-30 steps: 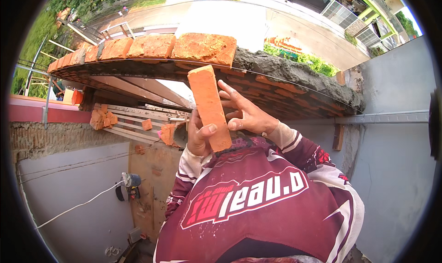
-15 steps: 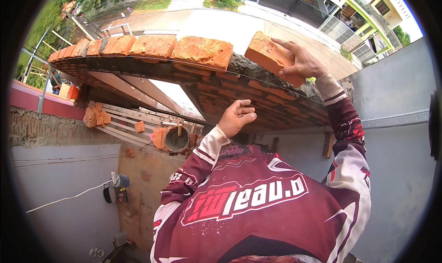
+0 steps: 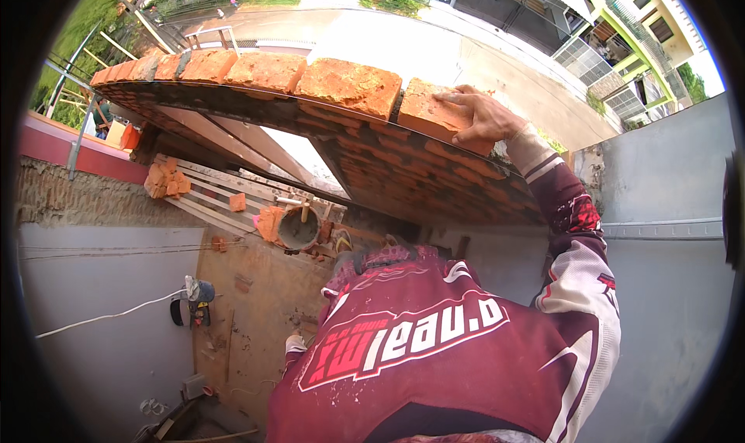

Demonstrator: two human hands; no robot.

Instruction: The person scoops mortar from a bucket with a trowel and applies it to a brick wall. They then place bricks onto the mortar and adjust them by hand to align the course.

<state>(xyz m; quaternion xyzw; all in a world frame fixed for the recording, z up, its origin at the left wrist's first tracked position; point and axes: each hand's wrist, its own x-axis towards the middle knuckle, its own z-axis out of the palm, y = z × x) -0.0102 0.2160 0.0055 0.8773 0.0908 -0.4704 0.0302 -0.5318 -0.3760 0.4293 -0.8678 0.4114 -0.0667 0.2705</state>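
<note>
Nearest, at six o'clock, is the person's maroon shirt [image 3: 419,350], with the left cuff [image 3: 295,344] at seven; the left hand is hidden, so its state cannot be told. At one to two o'clock the right hand [image 3: 490,119] is clamped on one orange brick [image 3: 428,111], which sits on the curved wall's top, a narrow gap from its neighbour. At least four more bricks [image 3: 349,88] line that top toward ten o'clock. Below, near nine, one bucket [image 3: 299,230], one loose brick piece [image 3: 237,202] and one brick pile [image 3: 166,179], uncountable, are on or beside planks [image 3: 206,212]. Grey room walls [image 3: 667,288] stand at four and eight, a stained brown floor [image 3: 256,303] at eight. Beyond, at twelve, lies a sunlit street [image 3: 380,39].
</note>
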